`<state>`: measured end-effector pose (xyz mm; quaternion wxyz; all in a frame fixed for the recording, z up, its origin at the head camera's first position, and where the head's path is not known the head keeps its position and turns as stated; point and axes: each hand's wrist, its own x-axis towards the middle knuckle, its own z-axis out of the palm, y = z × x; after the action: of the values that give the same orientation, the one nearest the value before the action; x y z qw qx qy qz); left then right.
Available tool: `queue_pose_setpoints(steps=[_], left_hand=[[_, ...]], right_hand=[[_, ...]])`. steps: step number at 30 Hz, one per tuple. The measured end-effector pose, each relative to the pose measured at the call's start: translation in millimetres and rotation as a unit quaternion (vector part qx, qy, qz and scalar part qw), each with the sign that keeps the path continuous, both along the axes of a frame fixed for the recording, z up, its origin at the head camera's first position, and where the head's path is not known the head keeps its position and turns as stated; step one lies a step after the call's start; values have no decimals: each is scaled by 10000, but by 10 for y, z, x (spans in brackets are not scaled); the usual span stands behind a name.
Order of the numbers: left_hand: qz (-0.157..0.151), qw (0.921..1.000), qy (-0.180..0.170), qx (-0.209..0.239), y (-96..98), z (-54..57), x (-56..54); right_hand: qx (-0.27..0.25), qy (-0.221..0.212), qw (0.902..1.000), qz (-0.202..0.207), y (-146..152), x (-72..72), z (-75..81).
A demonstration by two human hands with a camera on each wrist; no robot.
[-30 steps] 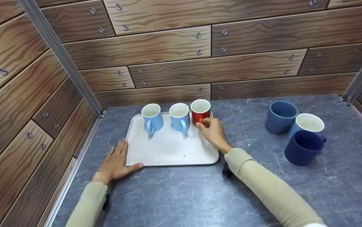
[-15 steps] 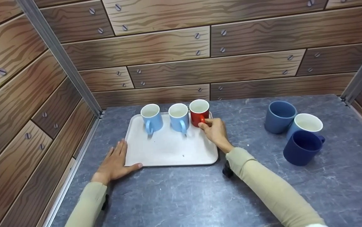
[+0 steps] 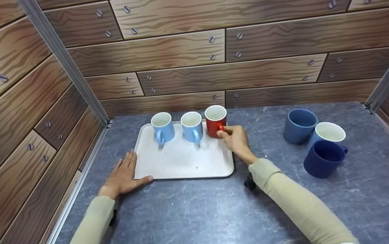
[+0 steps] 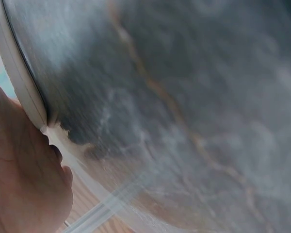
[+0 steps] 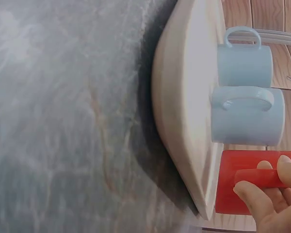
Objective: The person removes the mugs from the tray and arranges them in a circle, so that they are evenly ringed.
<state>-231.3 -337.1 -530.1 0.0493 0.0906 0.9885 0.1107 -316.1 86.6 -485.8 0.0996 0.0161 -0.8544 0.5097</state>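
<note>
Handle (image 5: 256, 178) of the red mug (image 3: 212, 127) in a narrow pinch between thumb and fingers of the right hand (image 3: 236, 139), over the far right corner of the white tray (image 3: 180, 162). Compared with half a second ago, moved slightly rightward together with that hand: gap to the middle blue mug (image 3: 189, 133) a little wider, handle swung a touch further to the right. No matching shift in the left blue mug (image 3: 169, 132) or the tray. Likewise unmoved, the left hand (image 3: 122, 176): spread wide on the bench (image 3: 187, 213), fingers straight beside the tray's left edge, thumb along the near one. Judged from that, a fine correction of spacing and facing rather than a carry, with the handle not yet released.

Long axis of the red mug close to vertical, mouth up; impossible to tell whether touching the tray or just clear of it. Handle toward the person, angled somewhat right. Both blue mugs upright in the same row, handles also toward the person. Well apart on the right, a bunch of three: steel-blue mug (image 3: 299, 127), pale mug (image 3: 330, 133) and navy mug (image 3: 321, 162).
</note>
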Motion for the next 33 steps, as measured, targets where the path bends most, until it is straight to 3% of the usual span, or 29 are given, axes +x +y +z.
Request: queue_pose_setpoints(steps=[12, 33], left_hand=[[-27, 9999, 97, 84, -11, 1, 18], [-21, 10000, 18, 19, 5, 19, 4]], right_hand=[[7, 138, 9999, 20, 253, 92, 84], [134, 174, 9995, -220, 743, 242, 66]])
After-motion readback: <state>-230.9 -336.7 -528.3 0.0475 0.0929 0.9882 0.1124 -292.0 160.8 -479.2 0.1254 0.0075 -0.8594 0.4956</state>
